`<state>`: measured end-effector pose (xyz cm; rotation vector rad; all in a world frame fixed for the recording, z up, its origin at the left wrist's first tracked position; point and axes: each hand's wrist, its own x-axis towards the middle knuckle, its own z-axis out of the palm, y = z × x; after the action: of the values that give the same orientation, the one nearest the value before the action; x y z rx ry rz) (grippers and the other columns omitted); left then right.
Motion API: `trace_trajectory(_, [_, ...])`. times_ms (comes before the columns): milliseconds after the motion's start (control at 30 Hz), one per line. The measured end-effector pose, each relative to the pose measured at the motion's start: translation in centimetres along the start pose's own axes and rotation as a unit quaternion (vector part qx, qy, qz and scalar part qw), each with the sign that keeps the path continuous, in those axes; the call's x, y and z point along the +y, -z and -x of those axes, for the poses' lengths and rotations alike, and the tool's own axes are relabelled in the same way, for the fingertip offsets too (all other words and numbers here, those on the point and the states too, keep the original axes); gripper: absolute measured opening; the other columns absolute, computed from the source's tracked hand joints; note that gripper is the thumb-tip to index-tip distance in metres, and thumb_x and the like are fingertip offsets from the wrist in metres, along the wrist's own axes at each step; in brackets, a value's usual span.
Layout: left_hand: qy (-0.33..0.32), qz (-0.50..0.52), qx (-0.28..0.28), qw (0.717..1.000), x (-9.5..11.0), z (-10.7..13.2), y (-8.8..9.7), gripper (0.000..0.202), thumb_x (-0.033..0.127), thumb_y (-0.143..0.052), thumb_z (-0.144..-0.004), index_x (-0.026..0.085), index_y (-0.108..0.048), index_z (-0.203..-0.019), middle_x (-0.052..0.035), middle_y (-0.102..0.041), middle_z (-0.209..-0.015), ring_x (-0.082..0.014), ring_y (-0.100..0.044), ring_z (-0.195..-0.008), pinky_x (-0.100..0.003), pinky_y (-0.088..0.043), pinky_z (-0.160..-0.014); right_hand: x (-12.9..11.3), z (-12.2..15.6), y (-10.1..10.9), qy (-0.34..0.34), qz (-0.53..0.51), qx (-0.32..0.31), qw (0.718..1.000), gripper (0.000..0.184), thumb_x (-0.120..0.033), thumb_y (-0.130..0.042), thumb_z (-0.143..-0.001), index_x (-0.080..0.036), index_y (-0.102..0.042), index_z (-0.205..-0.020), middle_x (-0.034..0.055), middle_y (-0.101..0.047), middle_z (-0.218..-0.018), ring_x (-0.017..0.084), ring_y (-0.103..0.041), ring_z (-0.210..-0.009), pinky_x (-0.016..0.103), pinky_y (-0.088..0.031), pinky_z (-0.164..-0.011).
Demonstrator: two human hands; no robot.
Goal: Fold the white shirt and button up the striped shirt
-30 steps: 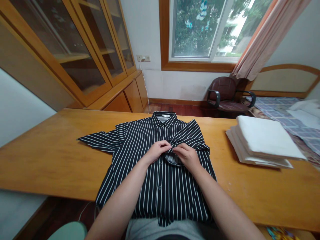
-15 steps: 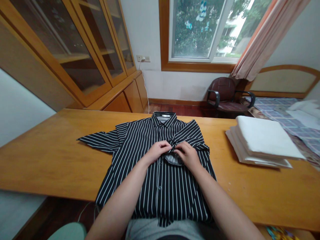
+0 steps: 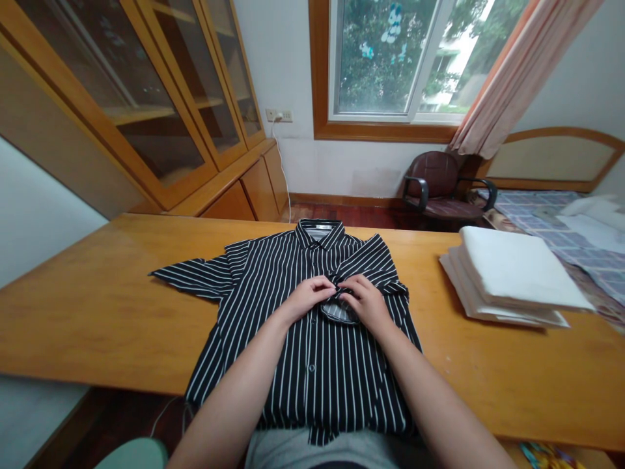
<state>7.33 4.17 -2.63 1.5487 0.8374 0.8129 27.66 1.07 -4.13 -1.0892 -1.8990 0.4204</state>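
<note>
A black shirt with white stripes [image 3: 273, 312] lies front up on the wooden table, its collar away from me. The sleeve on the right [image 3: 368, 260] is folded in across the chest, and its cuff [image 3: 342, 312] opens toward me. My left hand [image 3: 310, 296] pinches the cuff edge from the left. From the right, my right hand [image 3: 364, 298] grips the same edge, fingertips almost meeting the left ones. What the fingertips press is partly hidden. The other sleeve [image 3: 195, 277] stretches out to the left.
The wooden table [image 3: 97, 299] runs wide to both sides. White folded sheets or packets [image 3: 522, 270] are stacked at the right. Beyond stand a glass-door cabinet [image 3: 146, 117], an armchair [image 3: 437, 185] and a bed [image 3: 541, 215]. A pale green stool [image 3: 134, 454] is at lower left.
My right fingers have shifted very slightly at the cuff edge. The shirt and my left hand stay about where they were.
</note>
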Motion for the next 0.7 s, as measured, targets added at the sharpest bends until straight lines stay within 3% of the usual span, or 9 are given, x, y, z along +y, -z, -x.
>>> trace_trajectory(233, [-0.02,0.009,0.006,1.0,0.1,0.1,-0.3,0.029,0.039,-0.079,-0.073,0.016,-0.07,-0.09,-0.0015,-0.057,-0.092,-0.0136,-0.057,-0.08,-0.027,-0.046,-0.075,-0.1,0.0,0.0,0.001,0.007,0.022,1.0,0.008,-0.018,-0.064,-0.088,-0.023,-0.067,-0.093,0.0042,-0.063,-0.093,0.019,-0.063,-0.088,0.031,-0.054,-0.078])
trace_trajectory(467, [-0.113,-0.091,0.035,0.989,0.3,0.3,-0.3,0.021,0.037,-0.074,-0.081,0.017,-0.074,-0.09,-0.0054,-0.064,-0.092,-0.0165,-0.061,-0.086,-0.03,-0.049,-0.079,-0.8,0.0,0.3,0.016,0.005,0.015,1.0,0.009,-0.017,-0.063,-0.088,-0.023,-0.068,-0.093,0.0046,-0.063,-0.092,0.019,-0.064,-0.088,0.031,-0.054,-0.077])
trace_trajectory(700, [-0.156,-0.107,0.071,0.979,0.5,0.4,-0.3,0.016,0.034,-0.075,-0.082,0.018,-0.075,-0.082,-0.0055,-0.069,-0.085,-0.0167,-0.065,-0.083,-0.031,-0.051,-0.08,-1.0,0.0,0.4,0.028,0.004,0.018,0.999,0.008,-0.018,-0.063,-0.09,-0.023,-0.068,-0.094,0.0049,-0.064,-0.092,0.019,-0.064,-0.088,0.03,-0.053,-0.076])
